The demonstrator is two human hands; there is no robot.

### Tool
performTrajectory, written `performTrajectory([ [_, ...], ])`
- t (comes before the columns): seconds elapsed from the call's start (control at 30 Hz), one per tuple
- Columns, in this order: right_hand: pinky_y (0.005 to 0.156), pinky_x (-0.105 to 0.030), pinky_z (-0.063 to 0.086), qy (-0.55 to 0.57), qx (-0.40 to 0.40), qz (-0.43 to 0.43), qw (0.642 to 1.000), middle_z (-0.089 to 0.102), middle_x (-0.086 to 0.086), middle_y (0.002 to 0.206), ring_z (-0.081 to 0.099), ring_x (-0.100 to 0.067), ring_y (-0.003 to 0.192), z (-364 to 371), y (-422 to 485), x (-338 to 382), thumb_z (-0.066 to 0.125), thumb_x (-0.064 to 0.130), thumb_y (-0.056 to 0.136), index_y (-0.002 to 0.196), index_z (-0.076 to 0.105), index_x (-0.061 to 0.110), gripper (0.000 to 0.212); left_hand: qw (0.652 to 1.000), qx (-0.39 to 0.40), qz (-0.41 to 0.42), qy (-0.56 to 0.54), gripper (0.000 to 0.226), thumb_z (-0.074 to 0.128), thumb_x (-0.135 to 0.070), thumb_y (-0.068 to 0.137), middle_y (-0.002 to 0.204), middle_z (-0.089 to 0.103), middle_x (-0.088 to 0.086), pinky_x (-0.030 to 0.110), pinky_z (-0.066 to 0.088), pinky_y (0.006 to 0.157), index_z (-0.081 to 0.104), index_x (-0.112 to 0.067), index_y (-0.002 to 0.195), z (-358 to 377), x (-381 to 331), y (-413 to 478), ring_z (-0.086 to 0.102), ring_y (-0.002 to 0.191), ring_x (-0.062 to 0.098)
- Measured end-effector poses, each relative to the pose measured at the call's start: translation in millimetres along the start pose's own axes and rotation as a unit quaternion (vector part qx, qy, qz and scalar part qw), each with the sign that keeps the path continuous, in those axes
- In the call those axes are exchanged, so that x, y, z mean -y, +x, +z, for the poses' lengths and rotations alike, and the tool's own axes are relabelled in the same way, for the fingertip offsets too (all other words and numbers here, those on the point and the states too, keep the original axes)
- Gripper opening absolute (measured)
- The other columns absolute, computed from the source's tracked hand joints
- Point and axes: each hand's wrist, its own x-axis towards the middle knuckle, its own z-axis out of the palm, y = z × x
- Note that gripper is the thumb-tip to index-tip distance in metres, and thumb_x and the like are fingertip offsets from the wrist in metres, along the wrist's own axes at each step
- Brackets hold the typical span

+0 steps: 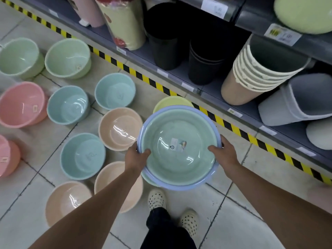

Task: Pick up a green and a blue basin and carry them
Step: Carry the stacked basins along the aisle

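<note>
A pale green basin (179, 159) with a small label inside sits nested in a blue basin (181, 186), of which only the rim shows around it. I hold the pair in the air above the tiled floor. My left hand (136, 156) grips the left rim, thumb inside the green basin. My right hand (224, 153) grips the right rim the same way.
Several basins stand on the floor at the left: green (67, 58), teal (82, 156), pink (22, 105) and beige (120, 128). A yellow-green basin (170, 103) lies just beyond the held pair. Shelves with black buckets (165, 51) and stacked bins (260, 72) line the right, edged by hazard tape (233, 127). My feet are below.
</note>
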Motion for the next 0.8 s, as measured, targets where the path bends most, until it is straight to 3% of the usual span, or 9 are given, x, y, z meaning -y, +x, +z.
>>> performTrajectory([
  [0.2,0.079,-0.04,0.055,0.0,-0.007,0.005,1.0,0.071,-0.004,0.096,0.067,-0.027,0.09,21,56,16,0.068,0.008,0.08,0.103,0.067,0.021,0.026,1.0,0.009,-0.003,0.019,0.022,0.07,-0.01,0.084,0.085,0.07,-0.001,0.03,0.048,0.073,0.064,-0.021,0.101,13,-14,63,0.064,0.08,0.025],
  [0.37,0.085,-0.044,0.056,-0.022,-0.009,-0.001,1.0,0.07,-0.006,0.102,0.066,-0.028,0.095,43,112,19,0.067,0.009,0.081,0.109,0.064,0.017,0.029,1.0,0.003,-0.001,0.017,0.021,0.07,-0.009,0.085,0.076,0.065,-0.008,0.007,0.039,0.053,0.064,-0.022,0.1,32,-13,118,0.059,0.067,0.008],
  [0.43,0.081,-0.04,0.053,-0.027,0.003,-0.012,1.0,0.069,-0.001,0.1,0.066,-0.027,0.096,50,135,18,0.067,0.009,0.082,0.11,0.062,0.019,0.029,1.0,0.0,-0.014,0.01,0.019,0.07,-0.012,0.085,0.076,0.065,-0.008,0.011,0.042,0.057,0.065,-0.022,0.1,39,-14,137,0.06,0.068,0.009],
  [0.5,0.081,-0.034,0.049,-0.033,0.021,-0.024,0.999,0.067,0.005,0.1,0.064,-0.024,0.098,56,158,19,0.07,0.01,0.084,0.112,0.06,0.022,0.033,1.0,-0.004,-0.029,-0.001,0.022,0.07,-0.017,0.082,0.081,0.069,-0.002,0.025,0.048,0.067,0.068,-0.021,0.104,48,-13,154,0.065,0.074,0.02],
  [0.63,0.092,-0.038,0.049,-0.073,0.045,-0.017,0.996,0.061,0.001,0.119,0.06,-0.024,0.111,66,209,12,0.075,0.016,0.083,0.138,0.05,0.021,0.061,0.998,-0.021,-0.062,-0.017,0.029,0.069,-0.013,0.085,0.089,0.07,0.003,0.032,0.05,0.079,0.07,-0.016,0.113,69,-14,187,0.066,0.086,0.028],
  [0.73,0.094,-0.037,0.047,-0.117,0.063,-0.005,0.991,0.056,-0.003,0.135,0.056,-0.028,0.121,72,249,9,0.074,0.02,0.084,0.15,0.037,0.017,0.076,0.996,-0.039,-0.081,-0.03,0.032,0.071,-0.021,0.077,0.094,0.075,0.007,0.04,0.056,0.085,0.072,-0.018,0.109,86,-9,209,0.07,0.09,0.03],
  [0.8,0.086,-0.034,0.045,-0.151,0.073,-0.009,0.986,0.059,-0.002,0.124,0.058,-0.029,0.116,77,273,9,0.074,0.021,0.084,0.144,0.044,0.014,0.067,0.994,-0.053,-0.092,-0.035,0.038,0.066,-0.03,0.067,0.094,0.076,0.008,0.045,0.057,0.087,0.072,-0.018,0.103,97,-4,223,0.071,0.091,0.031],
])
